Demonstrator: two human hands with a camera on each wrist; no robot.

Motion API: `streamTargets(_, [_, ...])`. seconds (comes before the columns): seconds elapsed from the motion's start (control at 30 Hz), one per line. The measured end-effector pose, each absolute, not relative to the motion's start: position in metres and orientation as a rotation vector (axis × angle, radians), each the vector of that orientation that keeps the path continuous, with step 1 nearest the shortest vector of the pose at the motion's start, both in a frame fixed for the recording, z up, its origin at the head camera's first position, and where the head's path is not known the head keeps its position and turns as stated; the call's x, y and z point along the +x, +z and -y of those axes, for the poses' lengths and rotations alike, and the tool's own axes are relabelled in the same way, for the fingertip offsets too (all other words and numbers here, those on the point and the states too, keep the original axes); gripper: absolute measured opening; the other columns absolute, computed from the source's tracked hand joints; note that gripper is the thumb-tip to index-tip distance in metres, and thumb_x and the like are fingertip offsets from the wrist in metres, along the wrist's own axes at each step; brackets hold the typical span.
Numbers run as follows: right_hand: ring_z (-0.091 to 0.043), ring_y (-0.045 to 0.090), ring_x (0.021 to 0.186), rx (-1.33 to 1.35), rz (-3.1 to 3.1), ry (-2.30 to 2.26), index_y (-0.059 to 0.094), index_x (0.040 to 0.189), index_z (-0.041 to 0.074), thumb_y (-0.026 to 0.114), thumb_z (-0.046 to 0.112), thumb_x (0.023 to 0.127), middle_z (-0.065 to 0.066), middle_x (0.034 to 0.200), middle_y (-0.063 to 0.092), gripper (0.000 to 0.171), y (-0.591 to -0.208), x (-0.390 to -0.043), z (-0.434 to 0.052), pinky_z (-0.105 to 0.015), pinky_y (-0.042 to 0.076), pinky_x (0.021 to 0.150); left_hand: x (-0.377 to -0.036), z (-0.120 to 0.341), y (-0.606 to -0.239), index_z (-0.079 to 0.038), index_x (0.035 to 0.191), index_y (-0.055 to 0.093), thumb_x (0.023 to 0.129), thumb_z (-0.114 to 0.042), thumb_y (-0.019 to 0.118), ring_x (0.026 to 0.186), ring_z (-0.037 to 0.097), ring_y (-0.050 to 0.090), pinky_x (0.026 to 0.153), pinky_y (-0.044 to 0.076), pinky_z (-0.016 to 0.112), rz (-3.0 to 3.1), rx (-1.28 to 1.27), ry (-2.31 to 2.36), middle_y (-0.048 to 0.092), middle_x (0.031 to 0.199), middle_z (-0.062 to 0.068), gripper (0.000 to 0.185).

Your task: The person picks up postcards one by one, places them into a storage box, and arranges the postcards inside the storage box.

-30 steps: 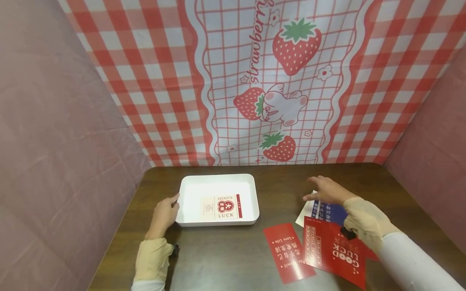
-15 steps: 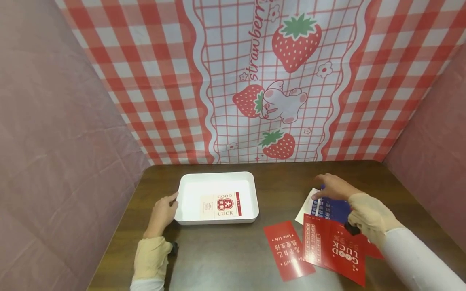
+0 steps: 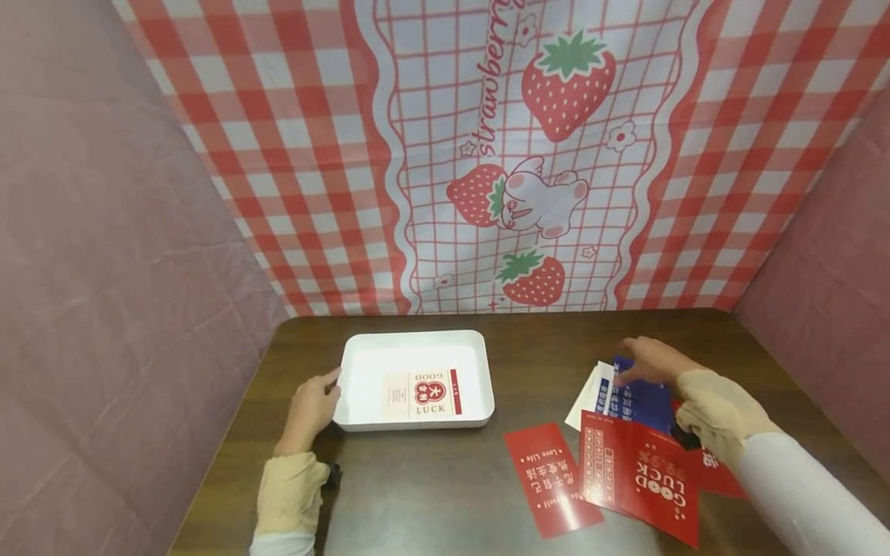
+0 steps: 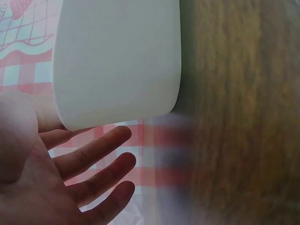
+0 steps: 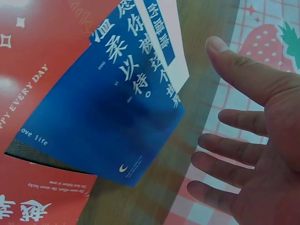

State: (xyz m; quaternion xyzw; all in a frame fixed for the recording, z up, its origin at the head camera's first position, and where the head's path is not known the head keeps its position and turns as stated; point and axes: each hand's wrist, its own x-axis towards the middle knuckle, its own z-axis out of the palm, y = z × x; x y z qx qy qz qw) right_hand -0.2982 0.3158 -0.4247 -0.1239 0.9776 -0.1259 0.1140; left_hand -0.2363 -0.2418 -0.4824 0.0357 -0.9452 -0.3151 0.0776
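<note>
Blue card (image 5: pixel 103 117) — likely light, slick and bendable, best pinched at its far edge — lies touching a red card (image 3: pixel 643 475) on the tabletop (image 3: pixel 417 486), near a right hand (image 3: pixel 653 361), fingers spread, holding nothing.

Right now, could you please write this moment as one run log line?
left grip: at tray, left end | right grip: holding nothing, near blue card | tray: cream card inside | red cards: on table
</note>
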Motion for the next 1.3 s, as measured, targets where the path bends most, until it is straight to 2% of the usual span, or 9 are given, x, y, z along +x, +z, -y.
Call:
streamTargets(0.37, [-0.054,0.057,0.109,-0.308,-2.831,-0.381,0.045,0.126,-0.023,0.083,0.043,0.071,-0.041,0.119,0.056,0.094,-0.437,-0.301,-0.329,-0.061,0.05,0.091,-0.238,0.243,-0.483,-0.004,0.134,0.057,0.093,-0.012,0.051,0.123,0.047,0.053,0.101,0.044,0.058,2.883,0.133,-0.946,0.058,0.133,0.027,0.042])
streamTargets(0.63, [-0.054,0.053,0.108,-0.255,-2.79,-0.415,0.041,0.132,-0.02,0.082,0.048,0.07,-0.042,0.122,0.049,0.101,-0.443,-0.297,-0.335,-0.064,0.049,0.09,-0.24,0.242,-0.484,-0.003,0.134,0.057,0.093,-0.011,0.052,0.124,0.047,0.052,0.102,0.043,0.058,2.89,0.117,-0.937,0.058,0.133,0.027,0.042])
streamTargets(0.83, [-0.056,0.05,0.109,-0.24,-2.785,-0.414,0.042,0.133,-0.017,0.082,0.048,0.069,-0.044,0.123,0.045,0.1,-0.445,-0.298,-0.338,-0.067,0.047,0.09,-0.242,0.241,-0.484,-0.002,0.134,0.057,0.093,-0.011,0.051,0.124,0.046,0.052,0.103,0.043,0.057,2.876,0.111,-0.952,0.058,0.132,0.027,0.042])
streamTargets(1.1, [-0.052,0.053,0.103,-0.224,-2.786,-0.395,0.041,0.132,-0.017,0.082,0.051,0.067,-0.043,0.12,0.047,0.103,-0.454,-0.302,-0.343,-0.066,0.048,0.09,-0.241,0.243,-0.484,-0.002,0.134,0.057,0.093,-0.01,0.051,0.125,0.045,0.052,0.102,0.043,0.057,2.881,0.122,-0.963,0.057,0.133,0.028,0.042])
streamTargets(1.3, [-0.052,0.053,0.105,-0.244,-2.783,-0.384,0.042,0.129,-0.021,0.082,0.051,0.068,-0.042,0.117,0.05,0.102,-0.456,-0.302,-0.348,-0.065,0.047,0.091,-0.24,0.244,-0.483,-0.001,0.134,0.057,0.093,-0.01,0.051,0.125,0.047,0.051,0.102,0.043,0.059,2.89,0.115,-0.947,0.056,0.134,0.028,0.042])
